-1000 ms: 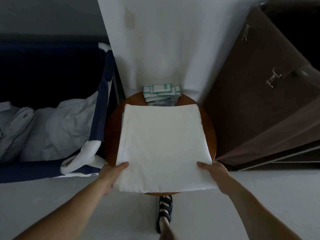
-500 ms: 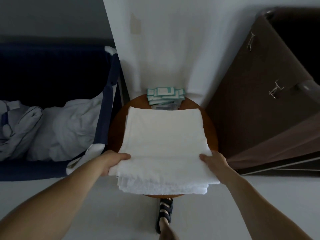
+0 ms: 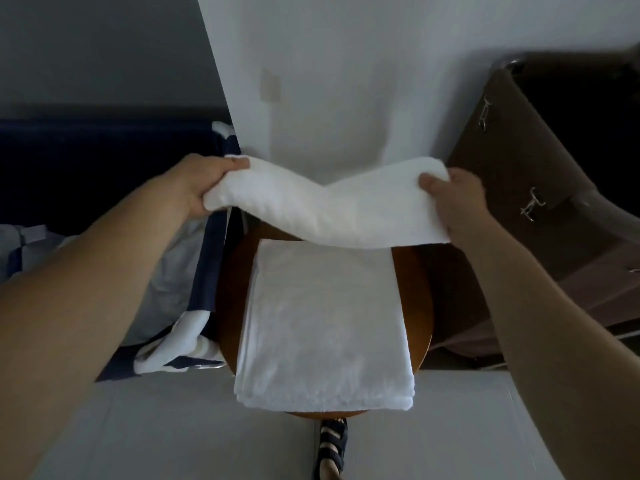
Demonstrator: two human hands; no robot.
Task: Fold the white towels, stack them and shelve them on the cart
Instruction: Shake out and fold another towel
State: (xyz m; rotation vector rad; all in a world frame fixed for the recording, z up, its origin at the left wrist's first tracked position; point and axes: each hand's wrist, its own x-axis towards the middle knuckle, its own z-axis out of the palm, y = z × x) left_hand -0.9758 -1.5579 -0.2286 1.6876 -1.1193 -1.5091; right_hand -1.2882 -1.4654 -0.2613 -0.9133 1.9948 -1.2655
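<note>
- White folded terry towel (image 3: 332, 209) hangs in the air over the table. Its long axis runs left to right, the middle sags and both ends ride higher.
- Left hand (image 3: 204, 181) is clenched round its left end. Right hand (image 3: 457, 199) grasps the right end, thumb on the near face.
- Beneath it a stack of folded white towels (image 3: 325, 323) lies on the round brown wooden table (image 3: 417, 317). The stack's long axis points away from the person and its near edge overhangs the rim.
- Bare wood shows either side of the stack. A navy fabric laundry bin (image 3: 207, 258) holding crumpled white linen (image 3: 166, 271) stands close on the left, a brown fabric-covered cabinet (image 3: 519, 161) on the right, and a white wall (image 3: 346, 81) behind.
- The held towel hides the stack's far edge and the back of the table. The number of layers is hard to make out in the dim light. A sandalled foot (image 3: 332, 448) is cut off at the bottom.
</note>
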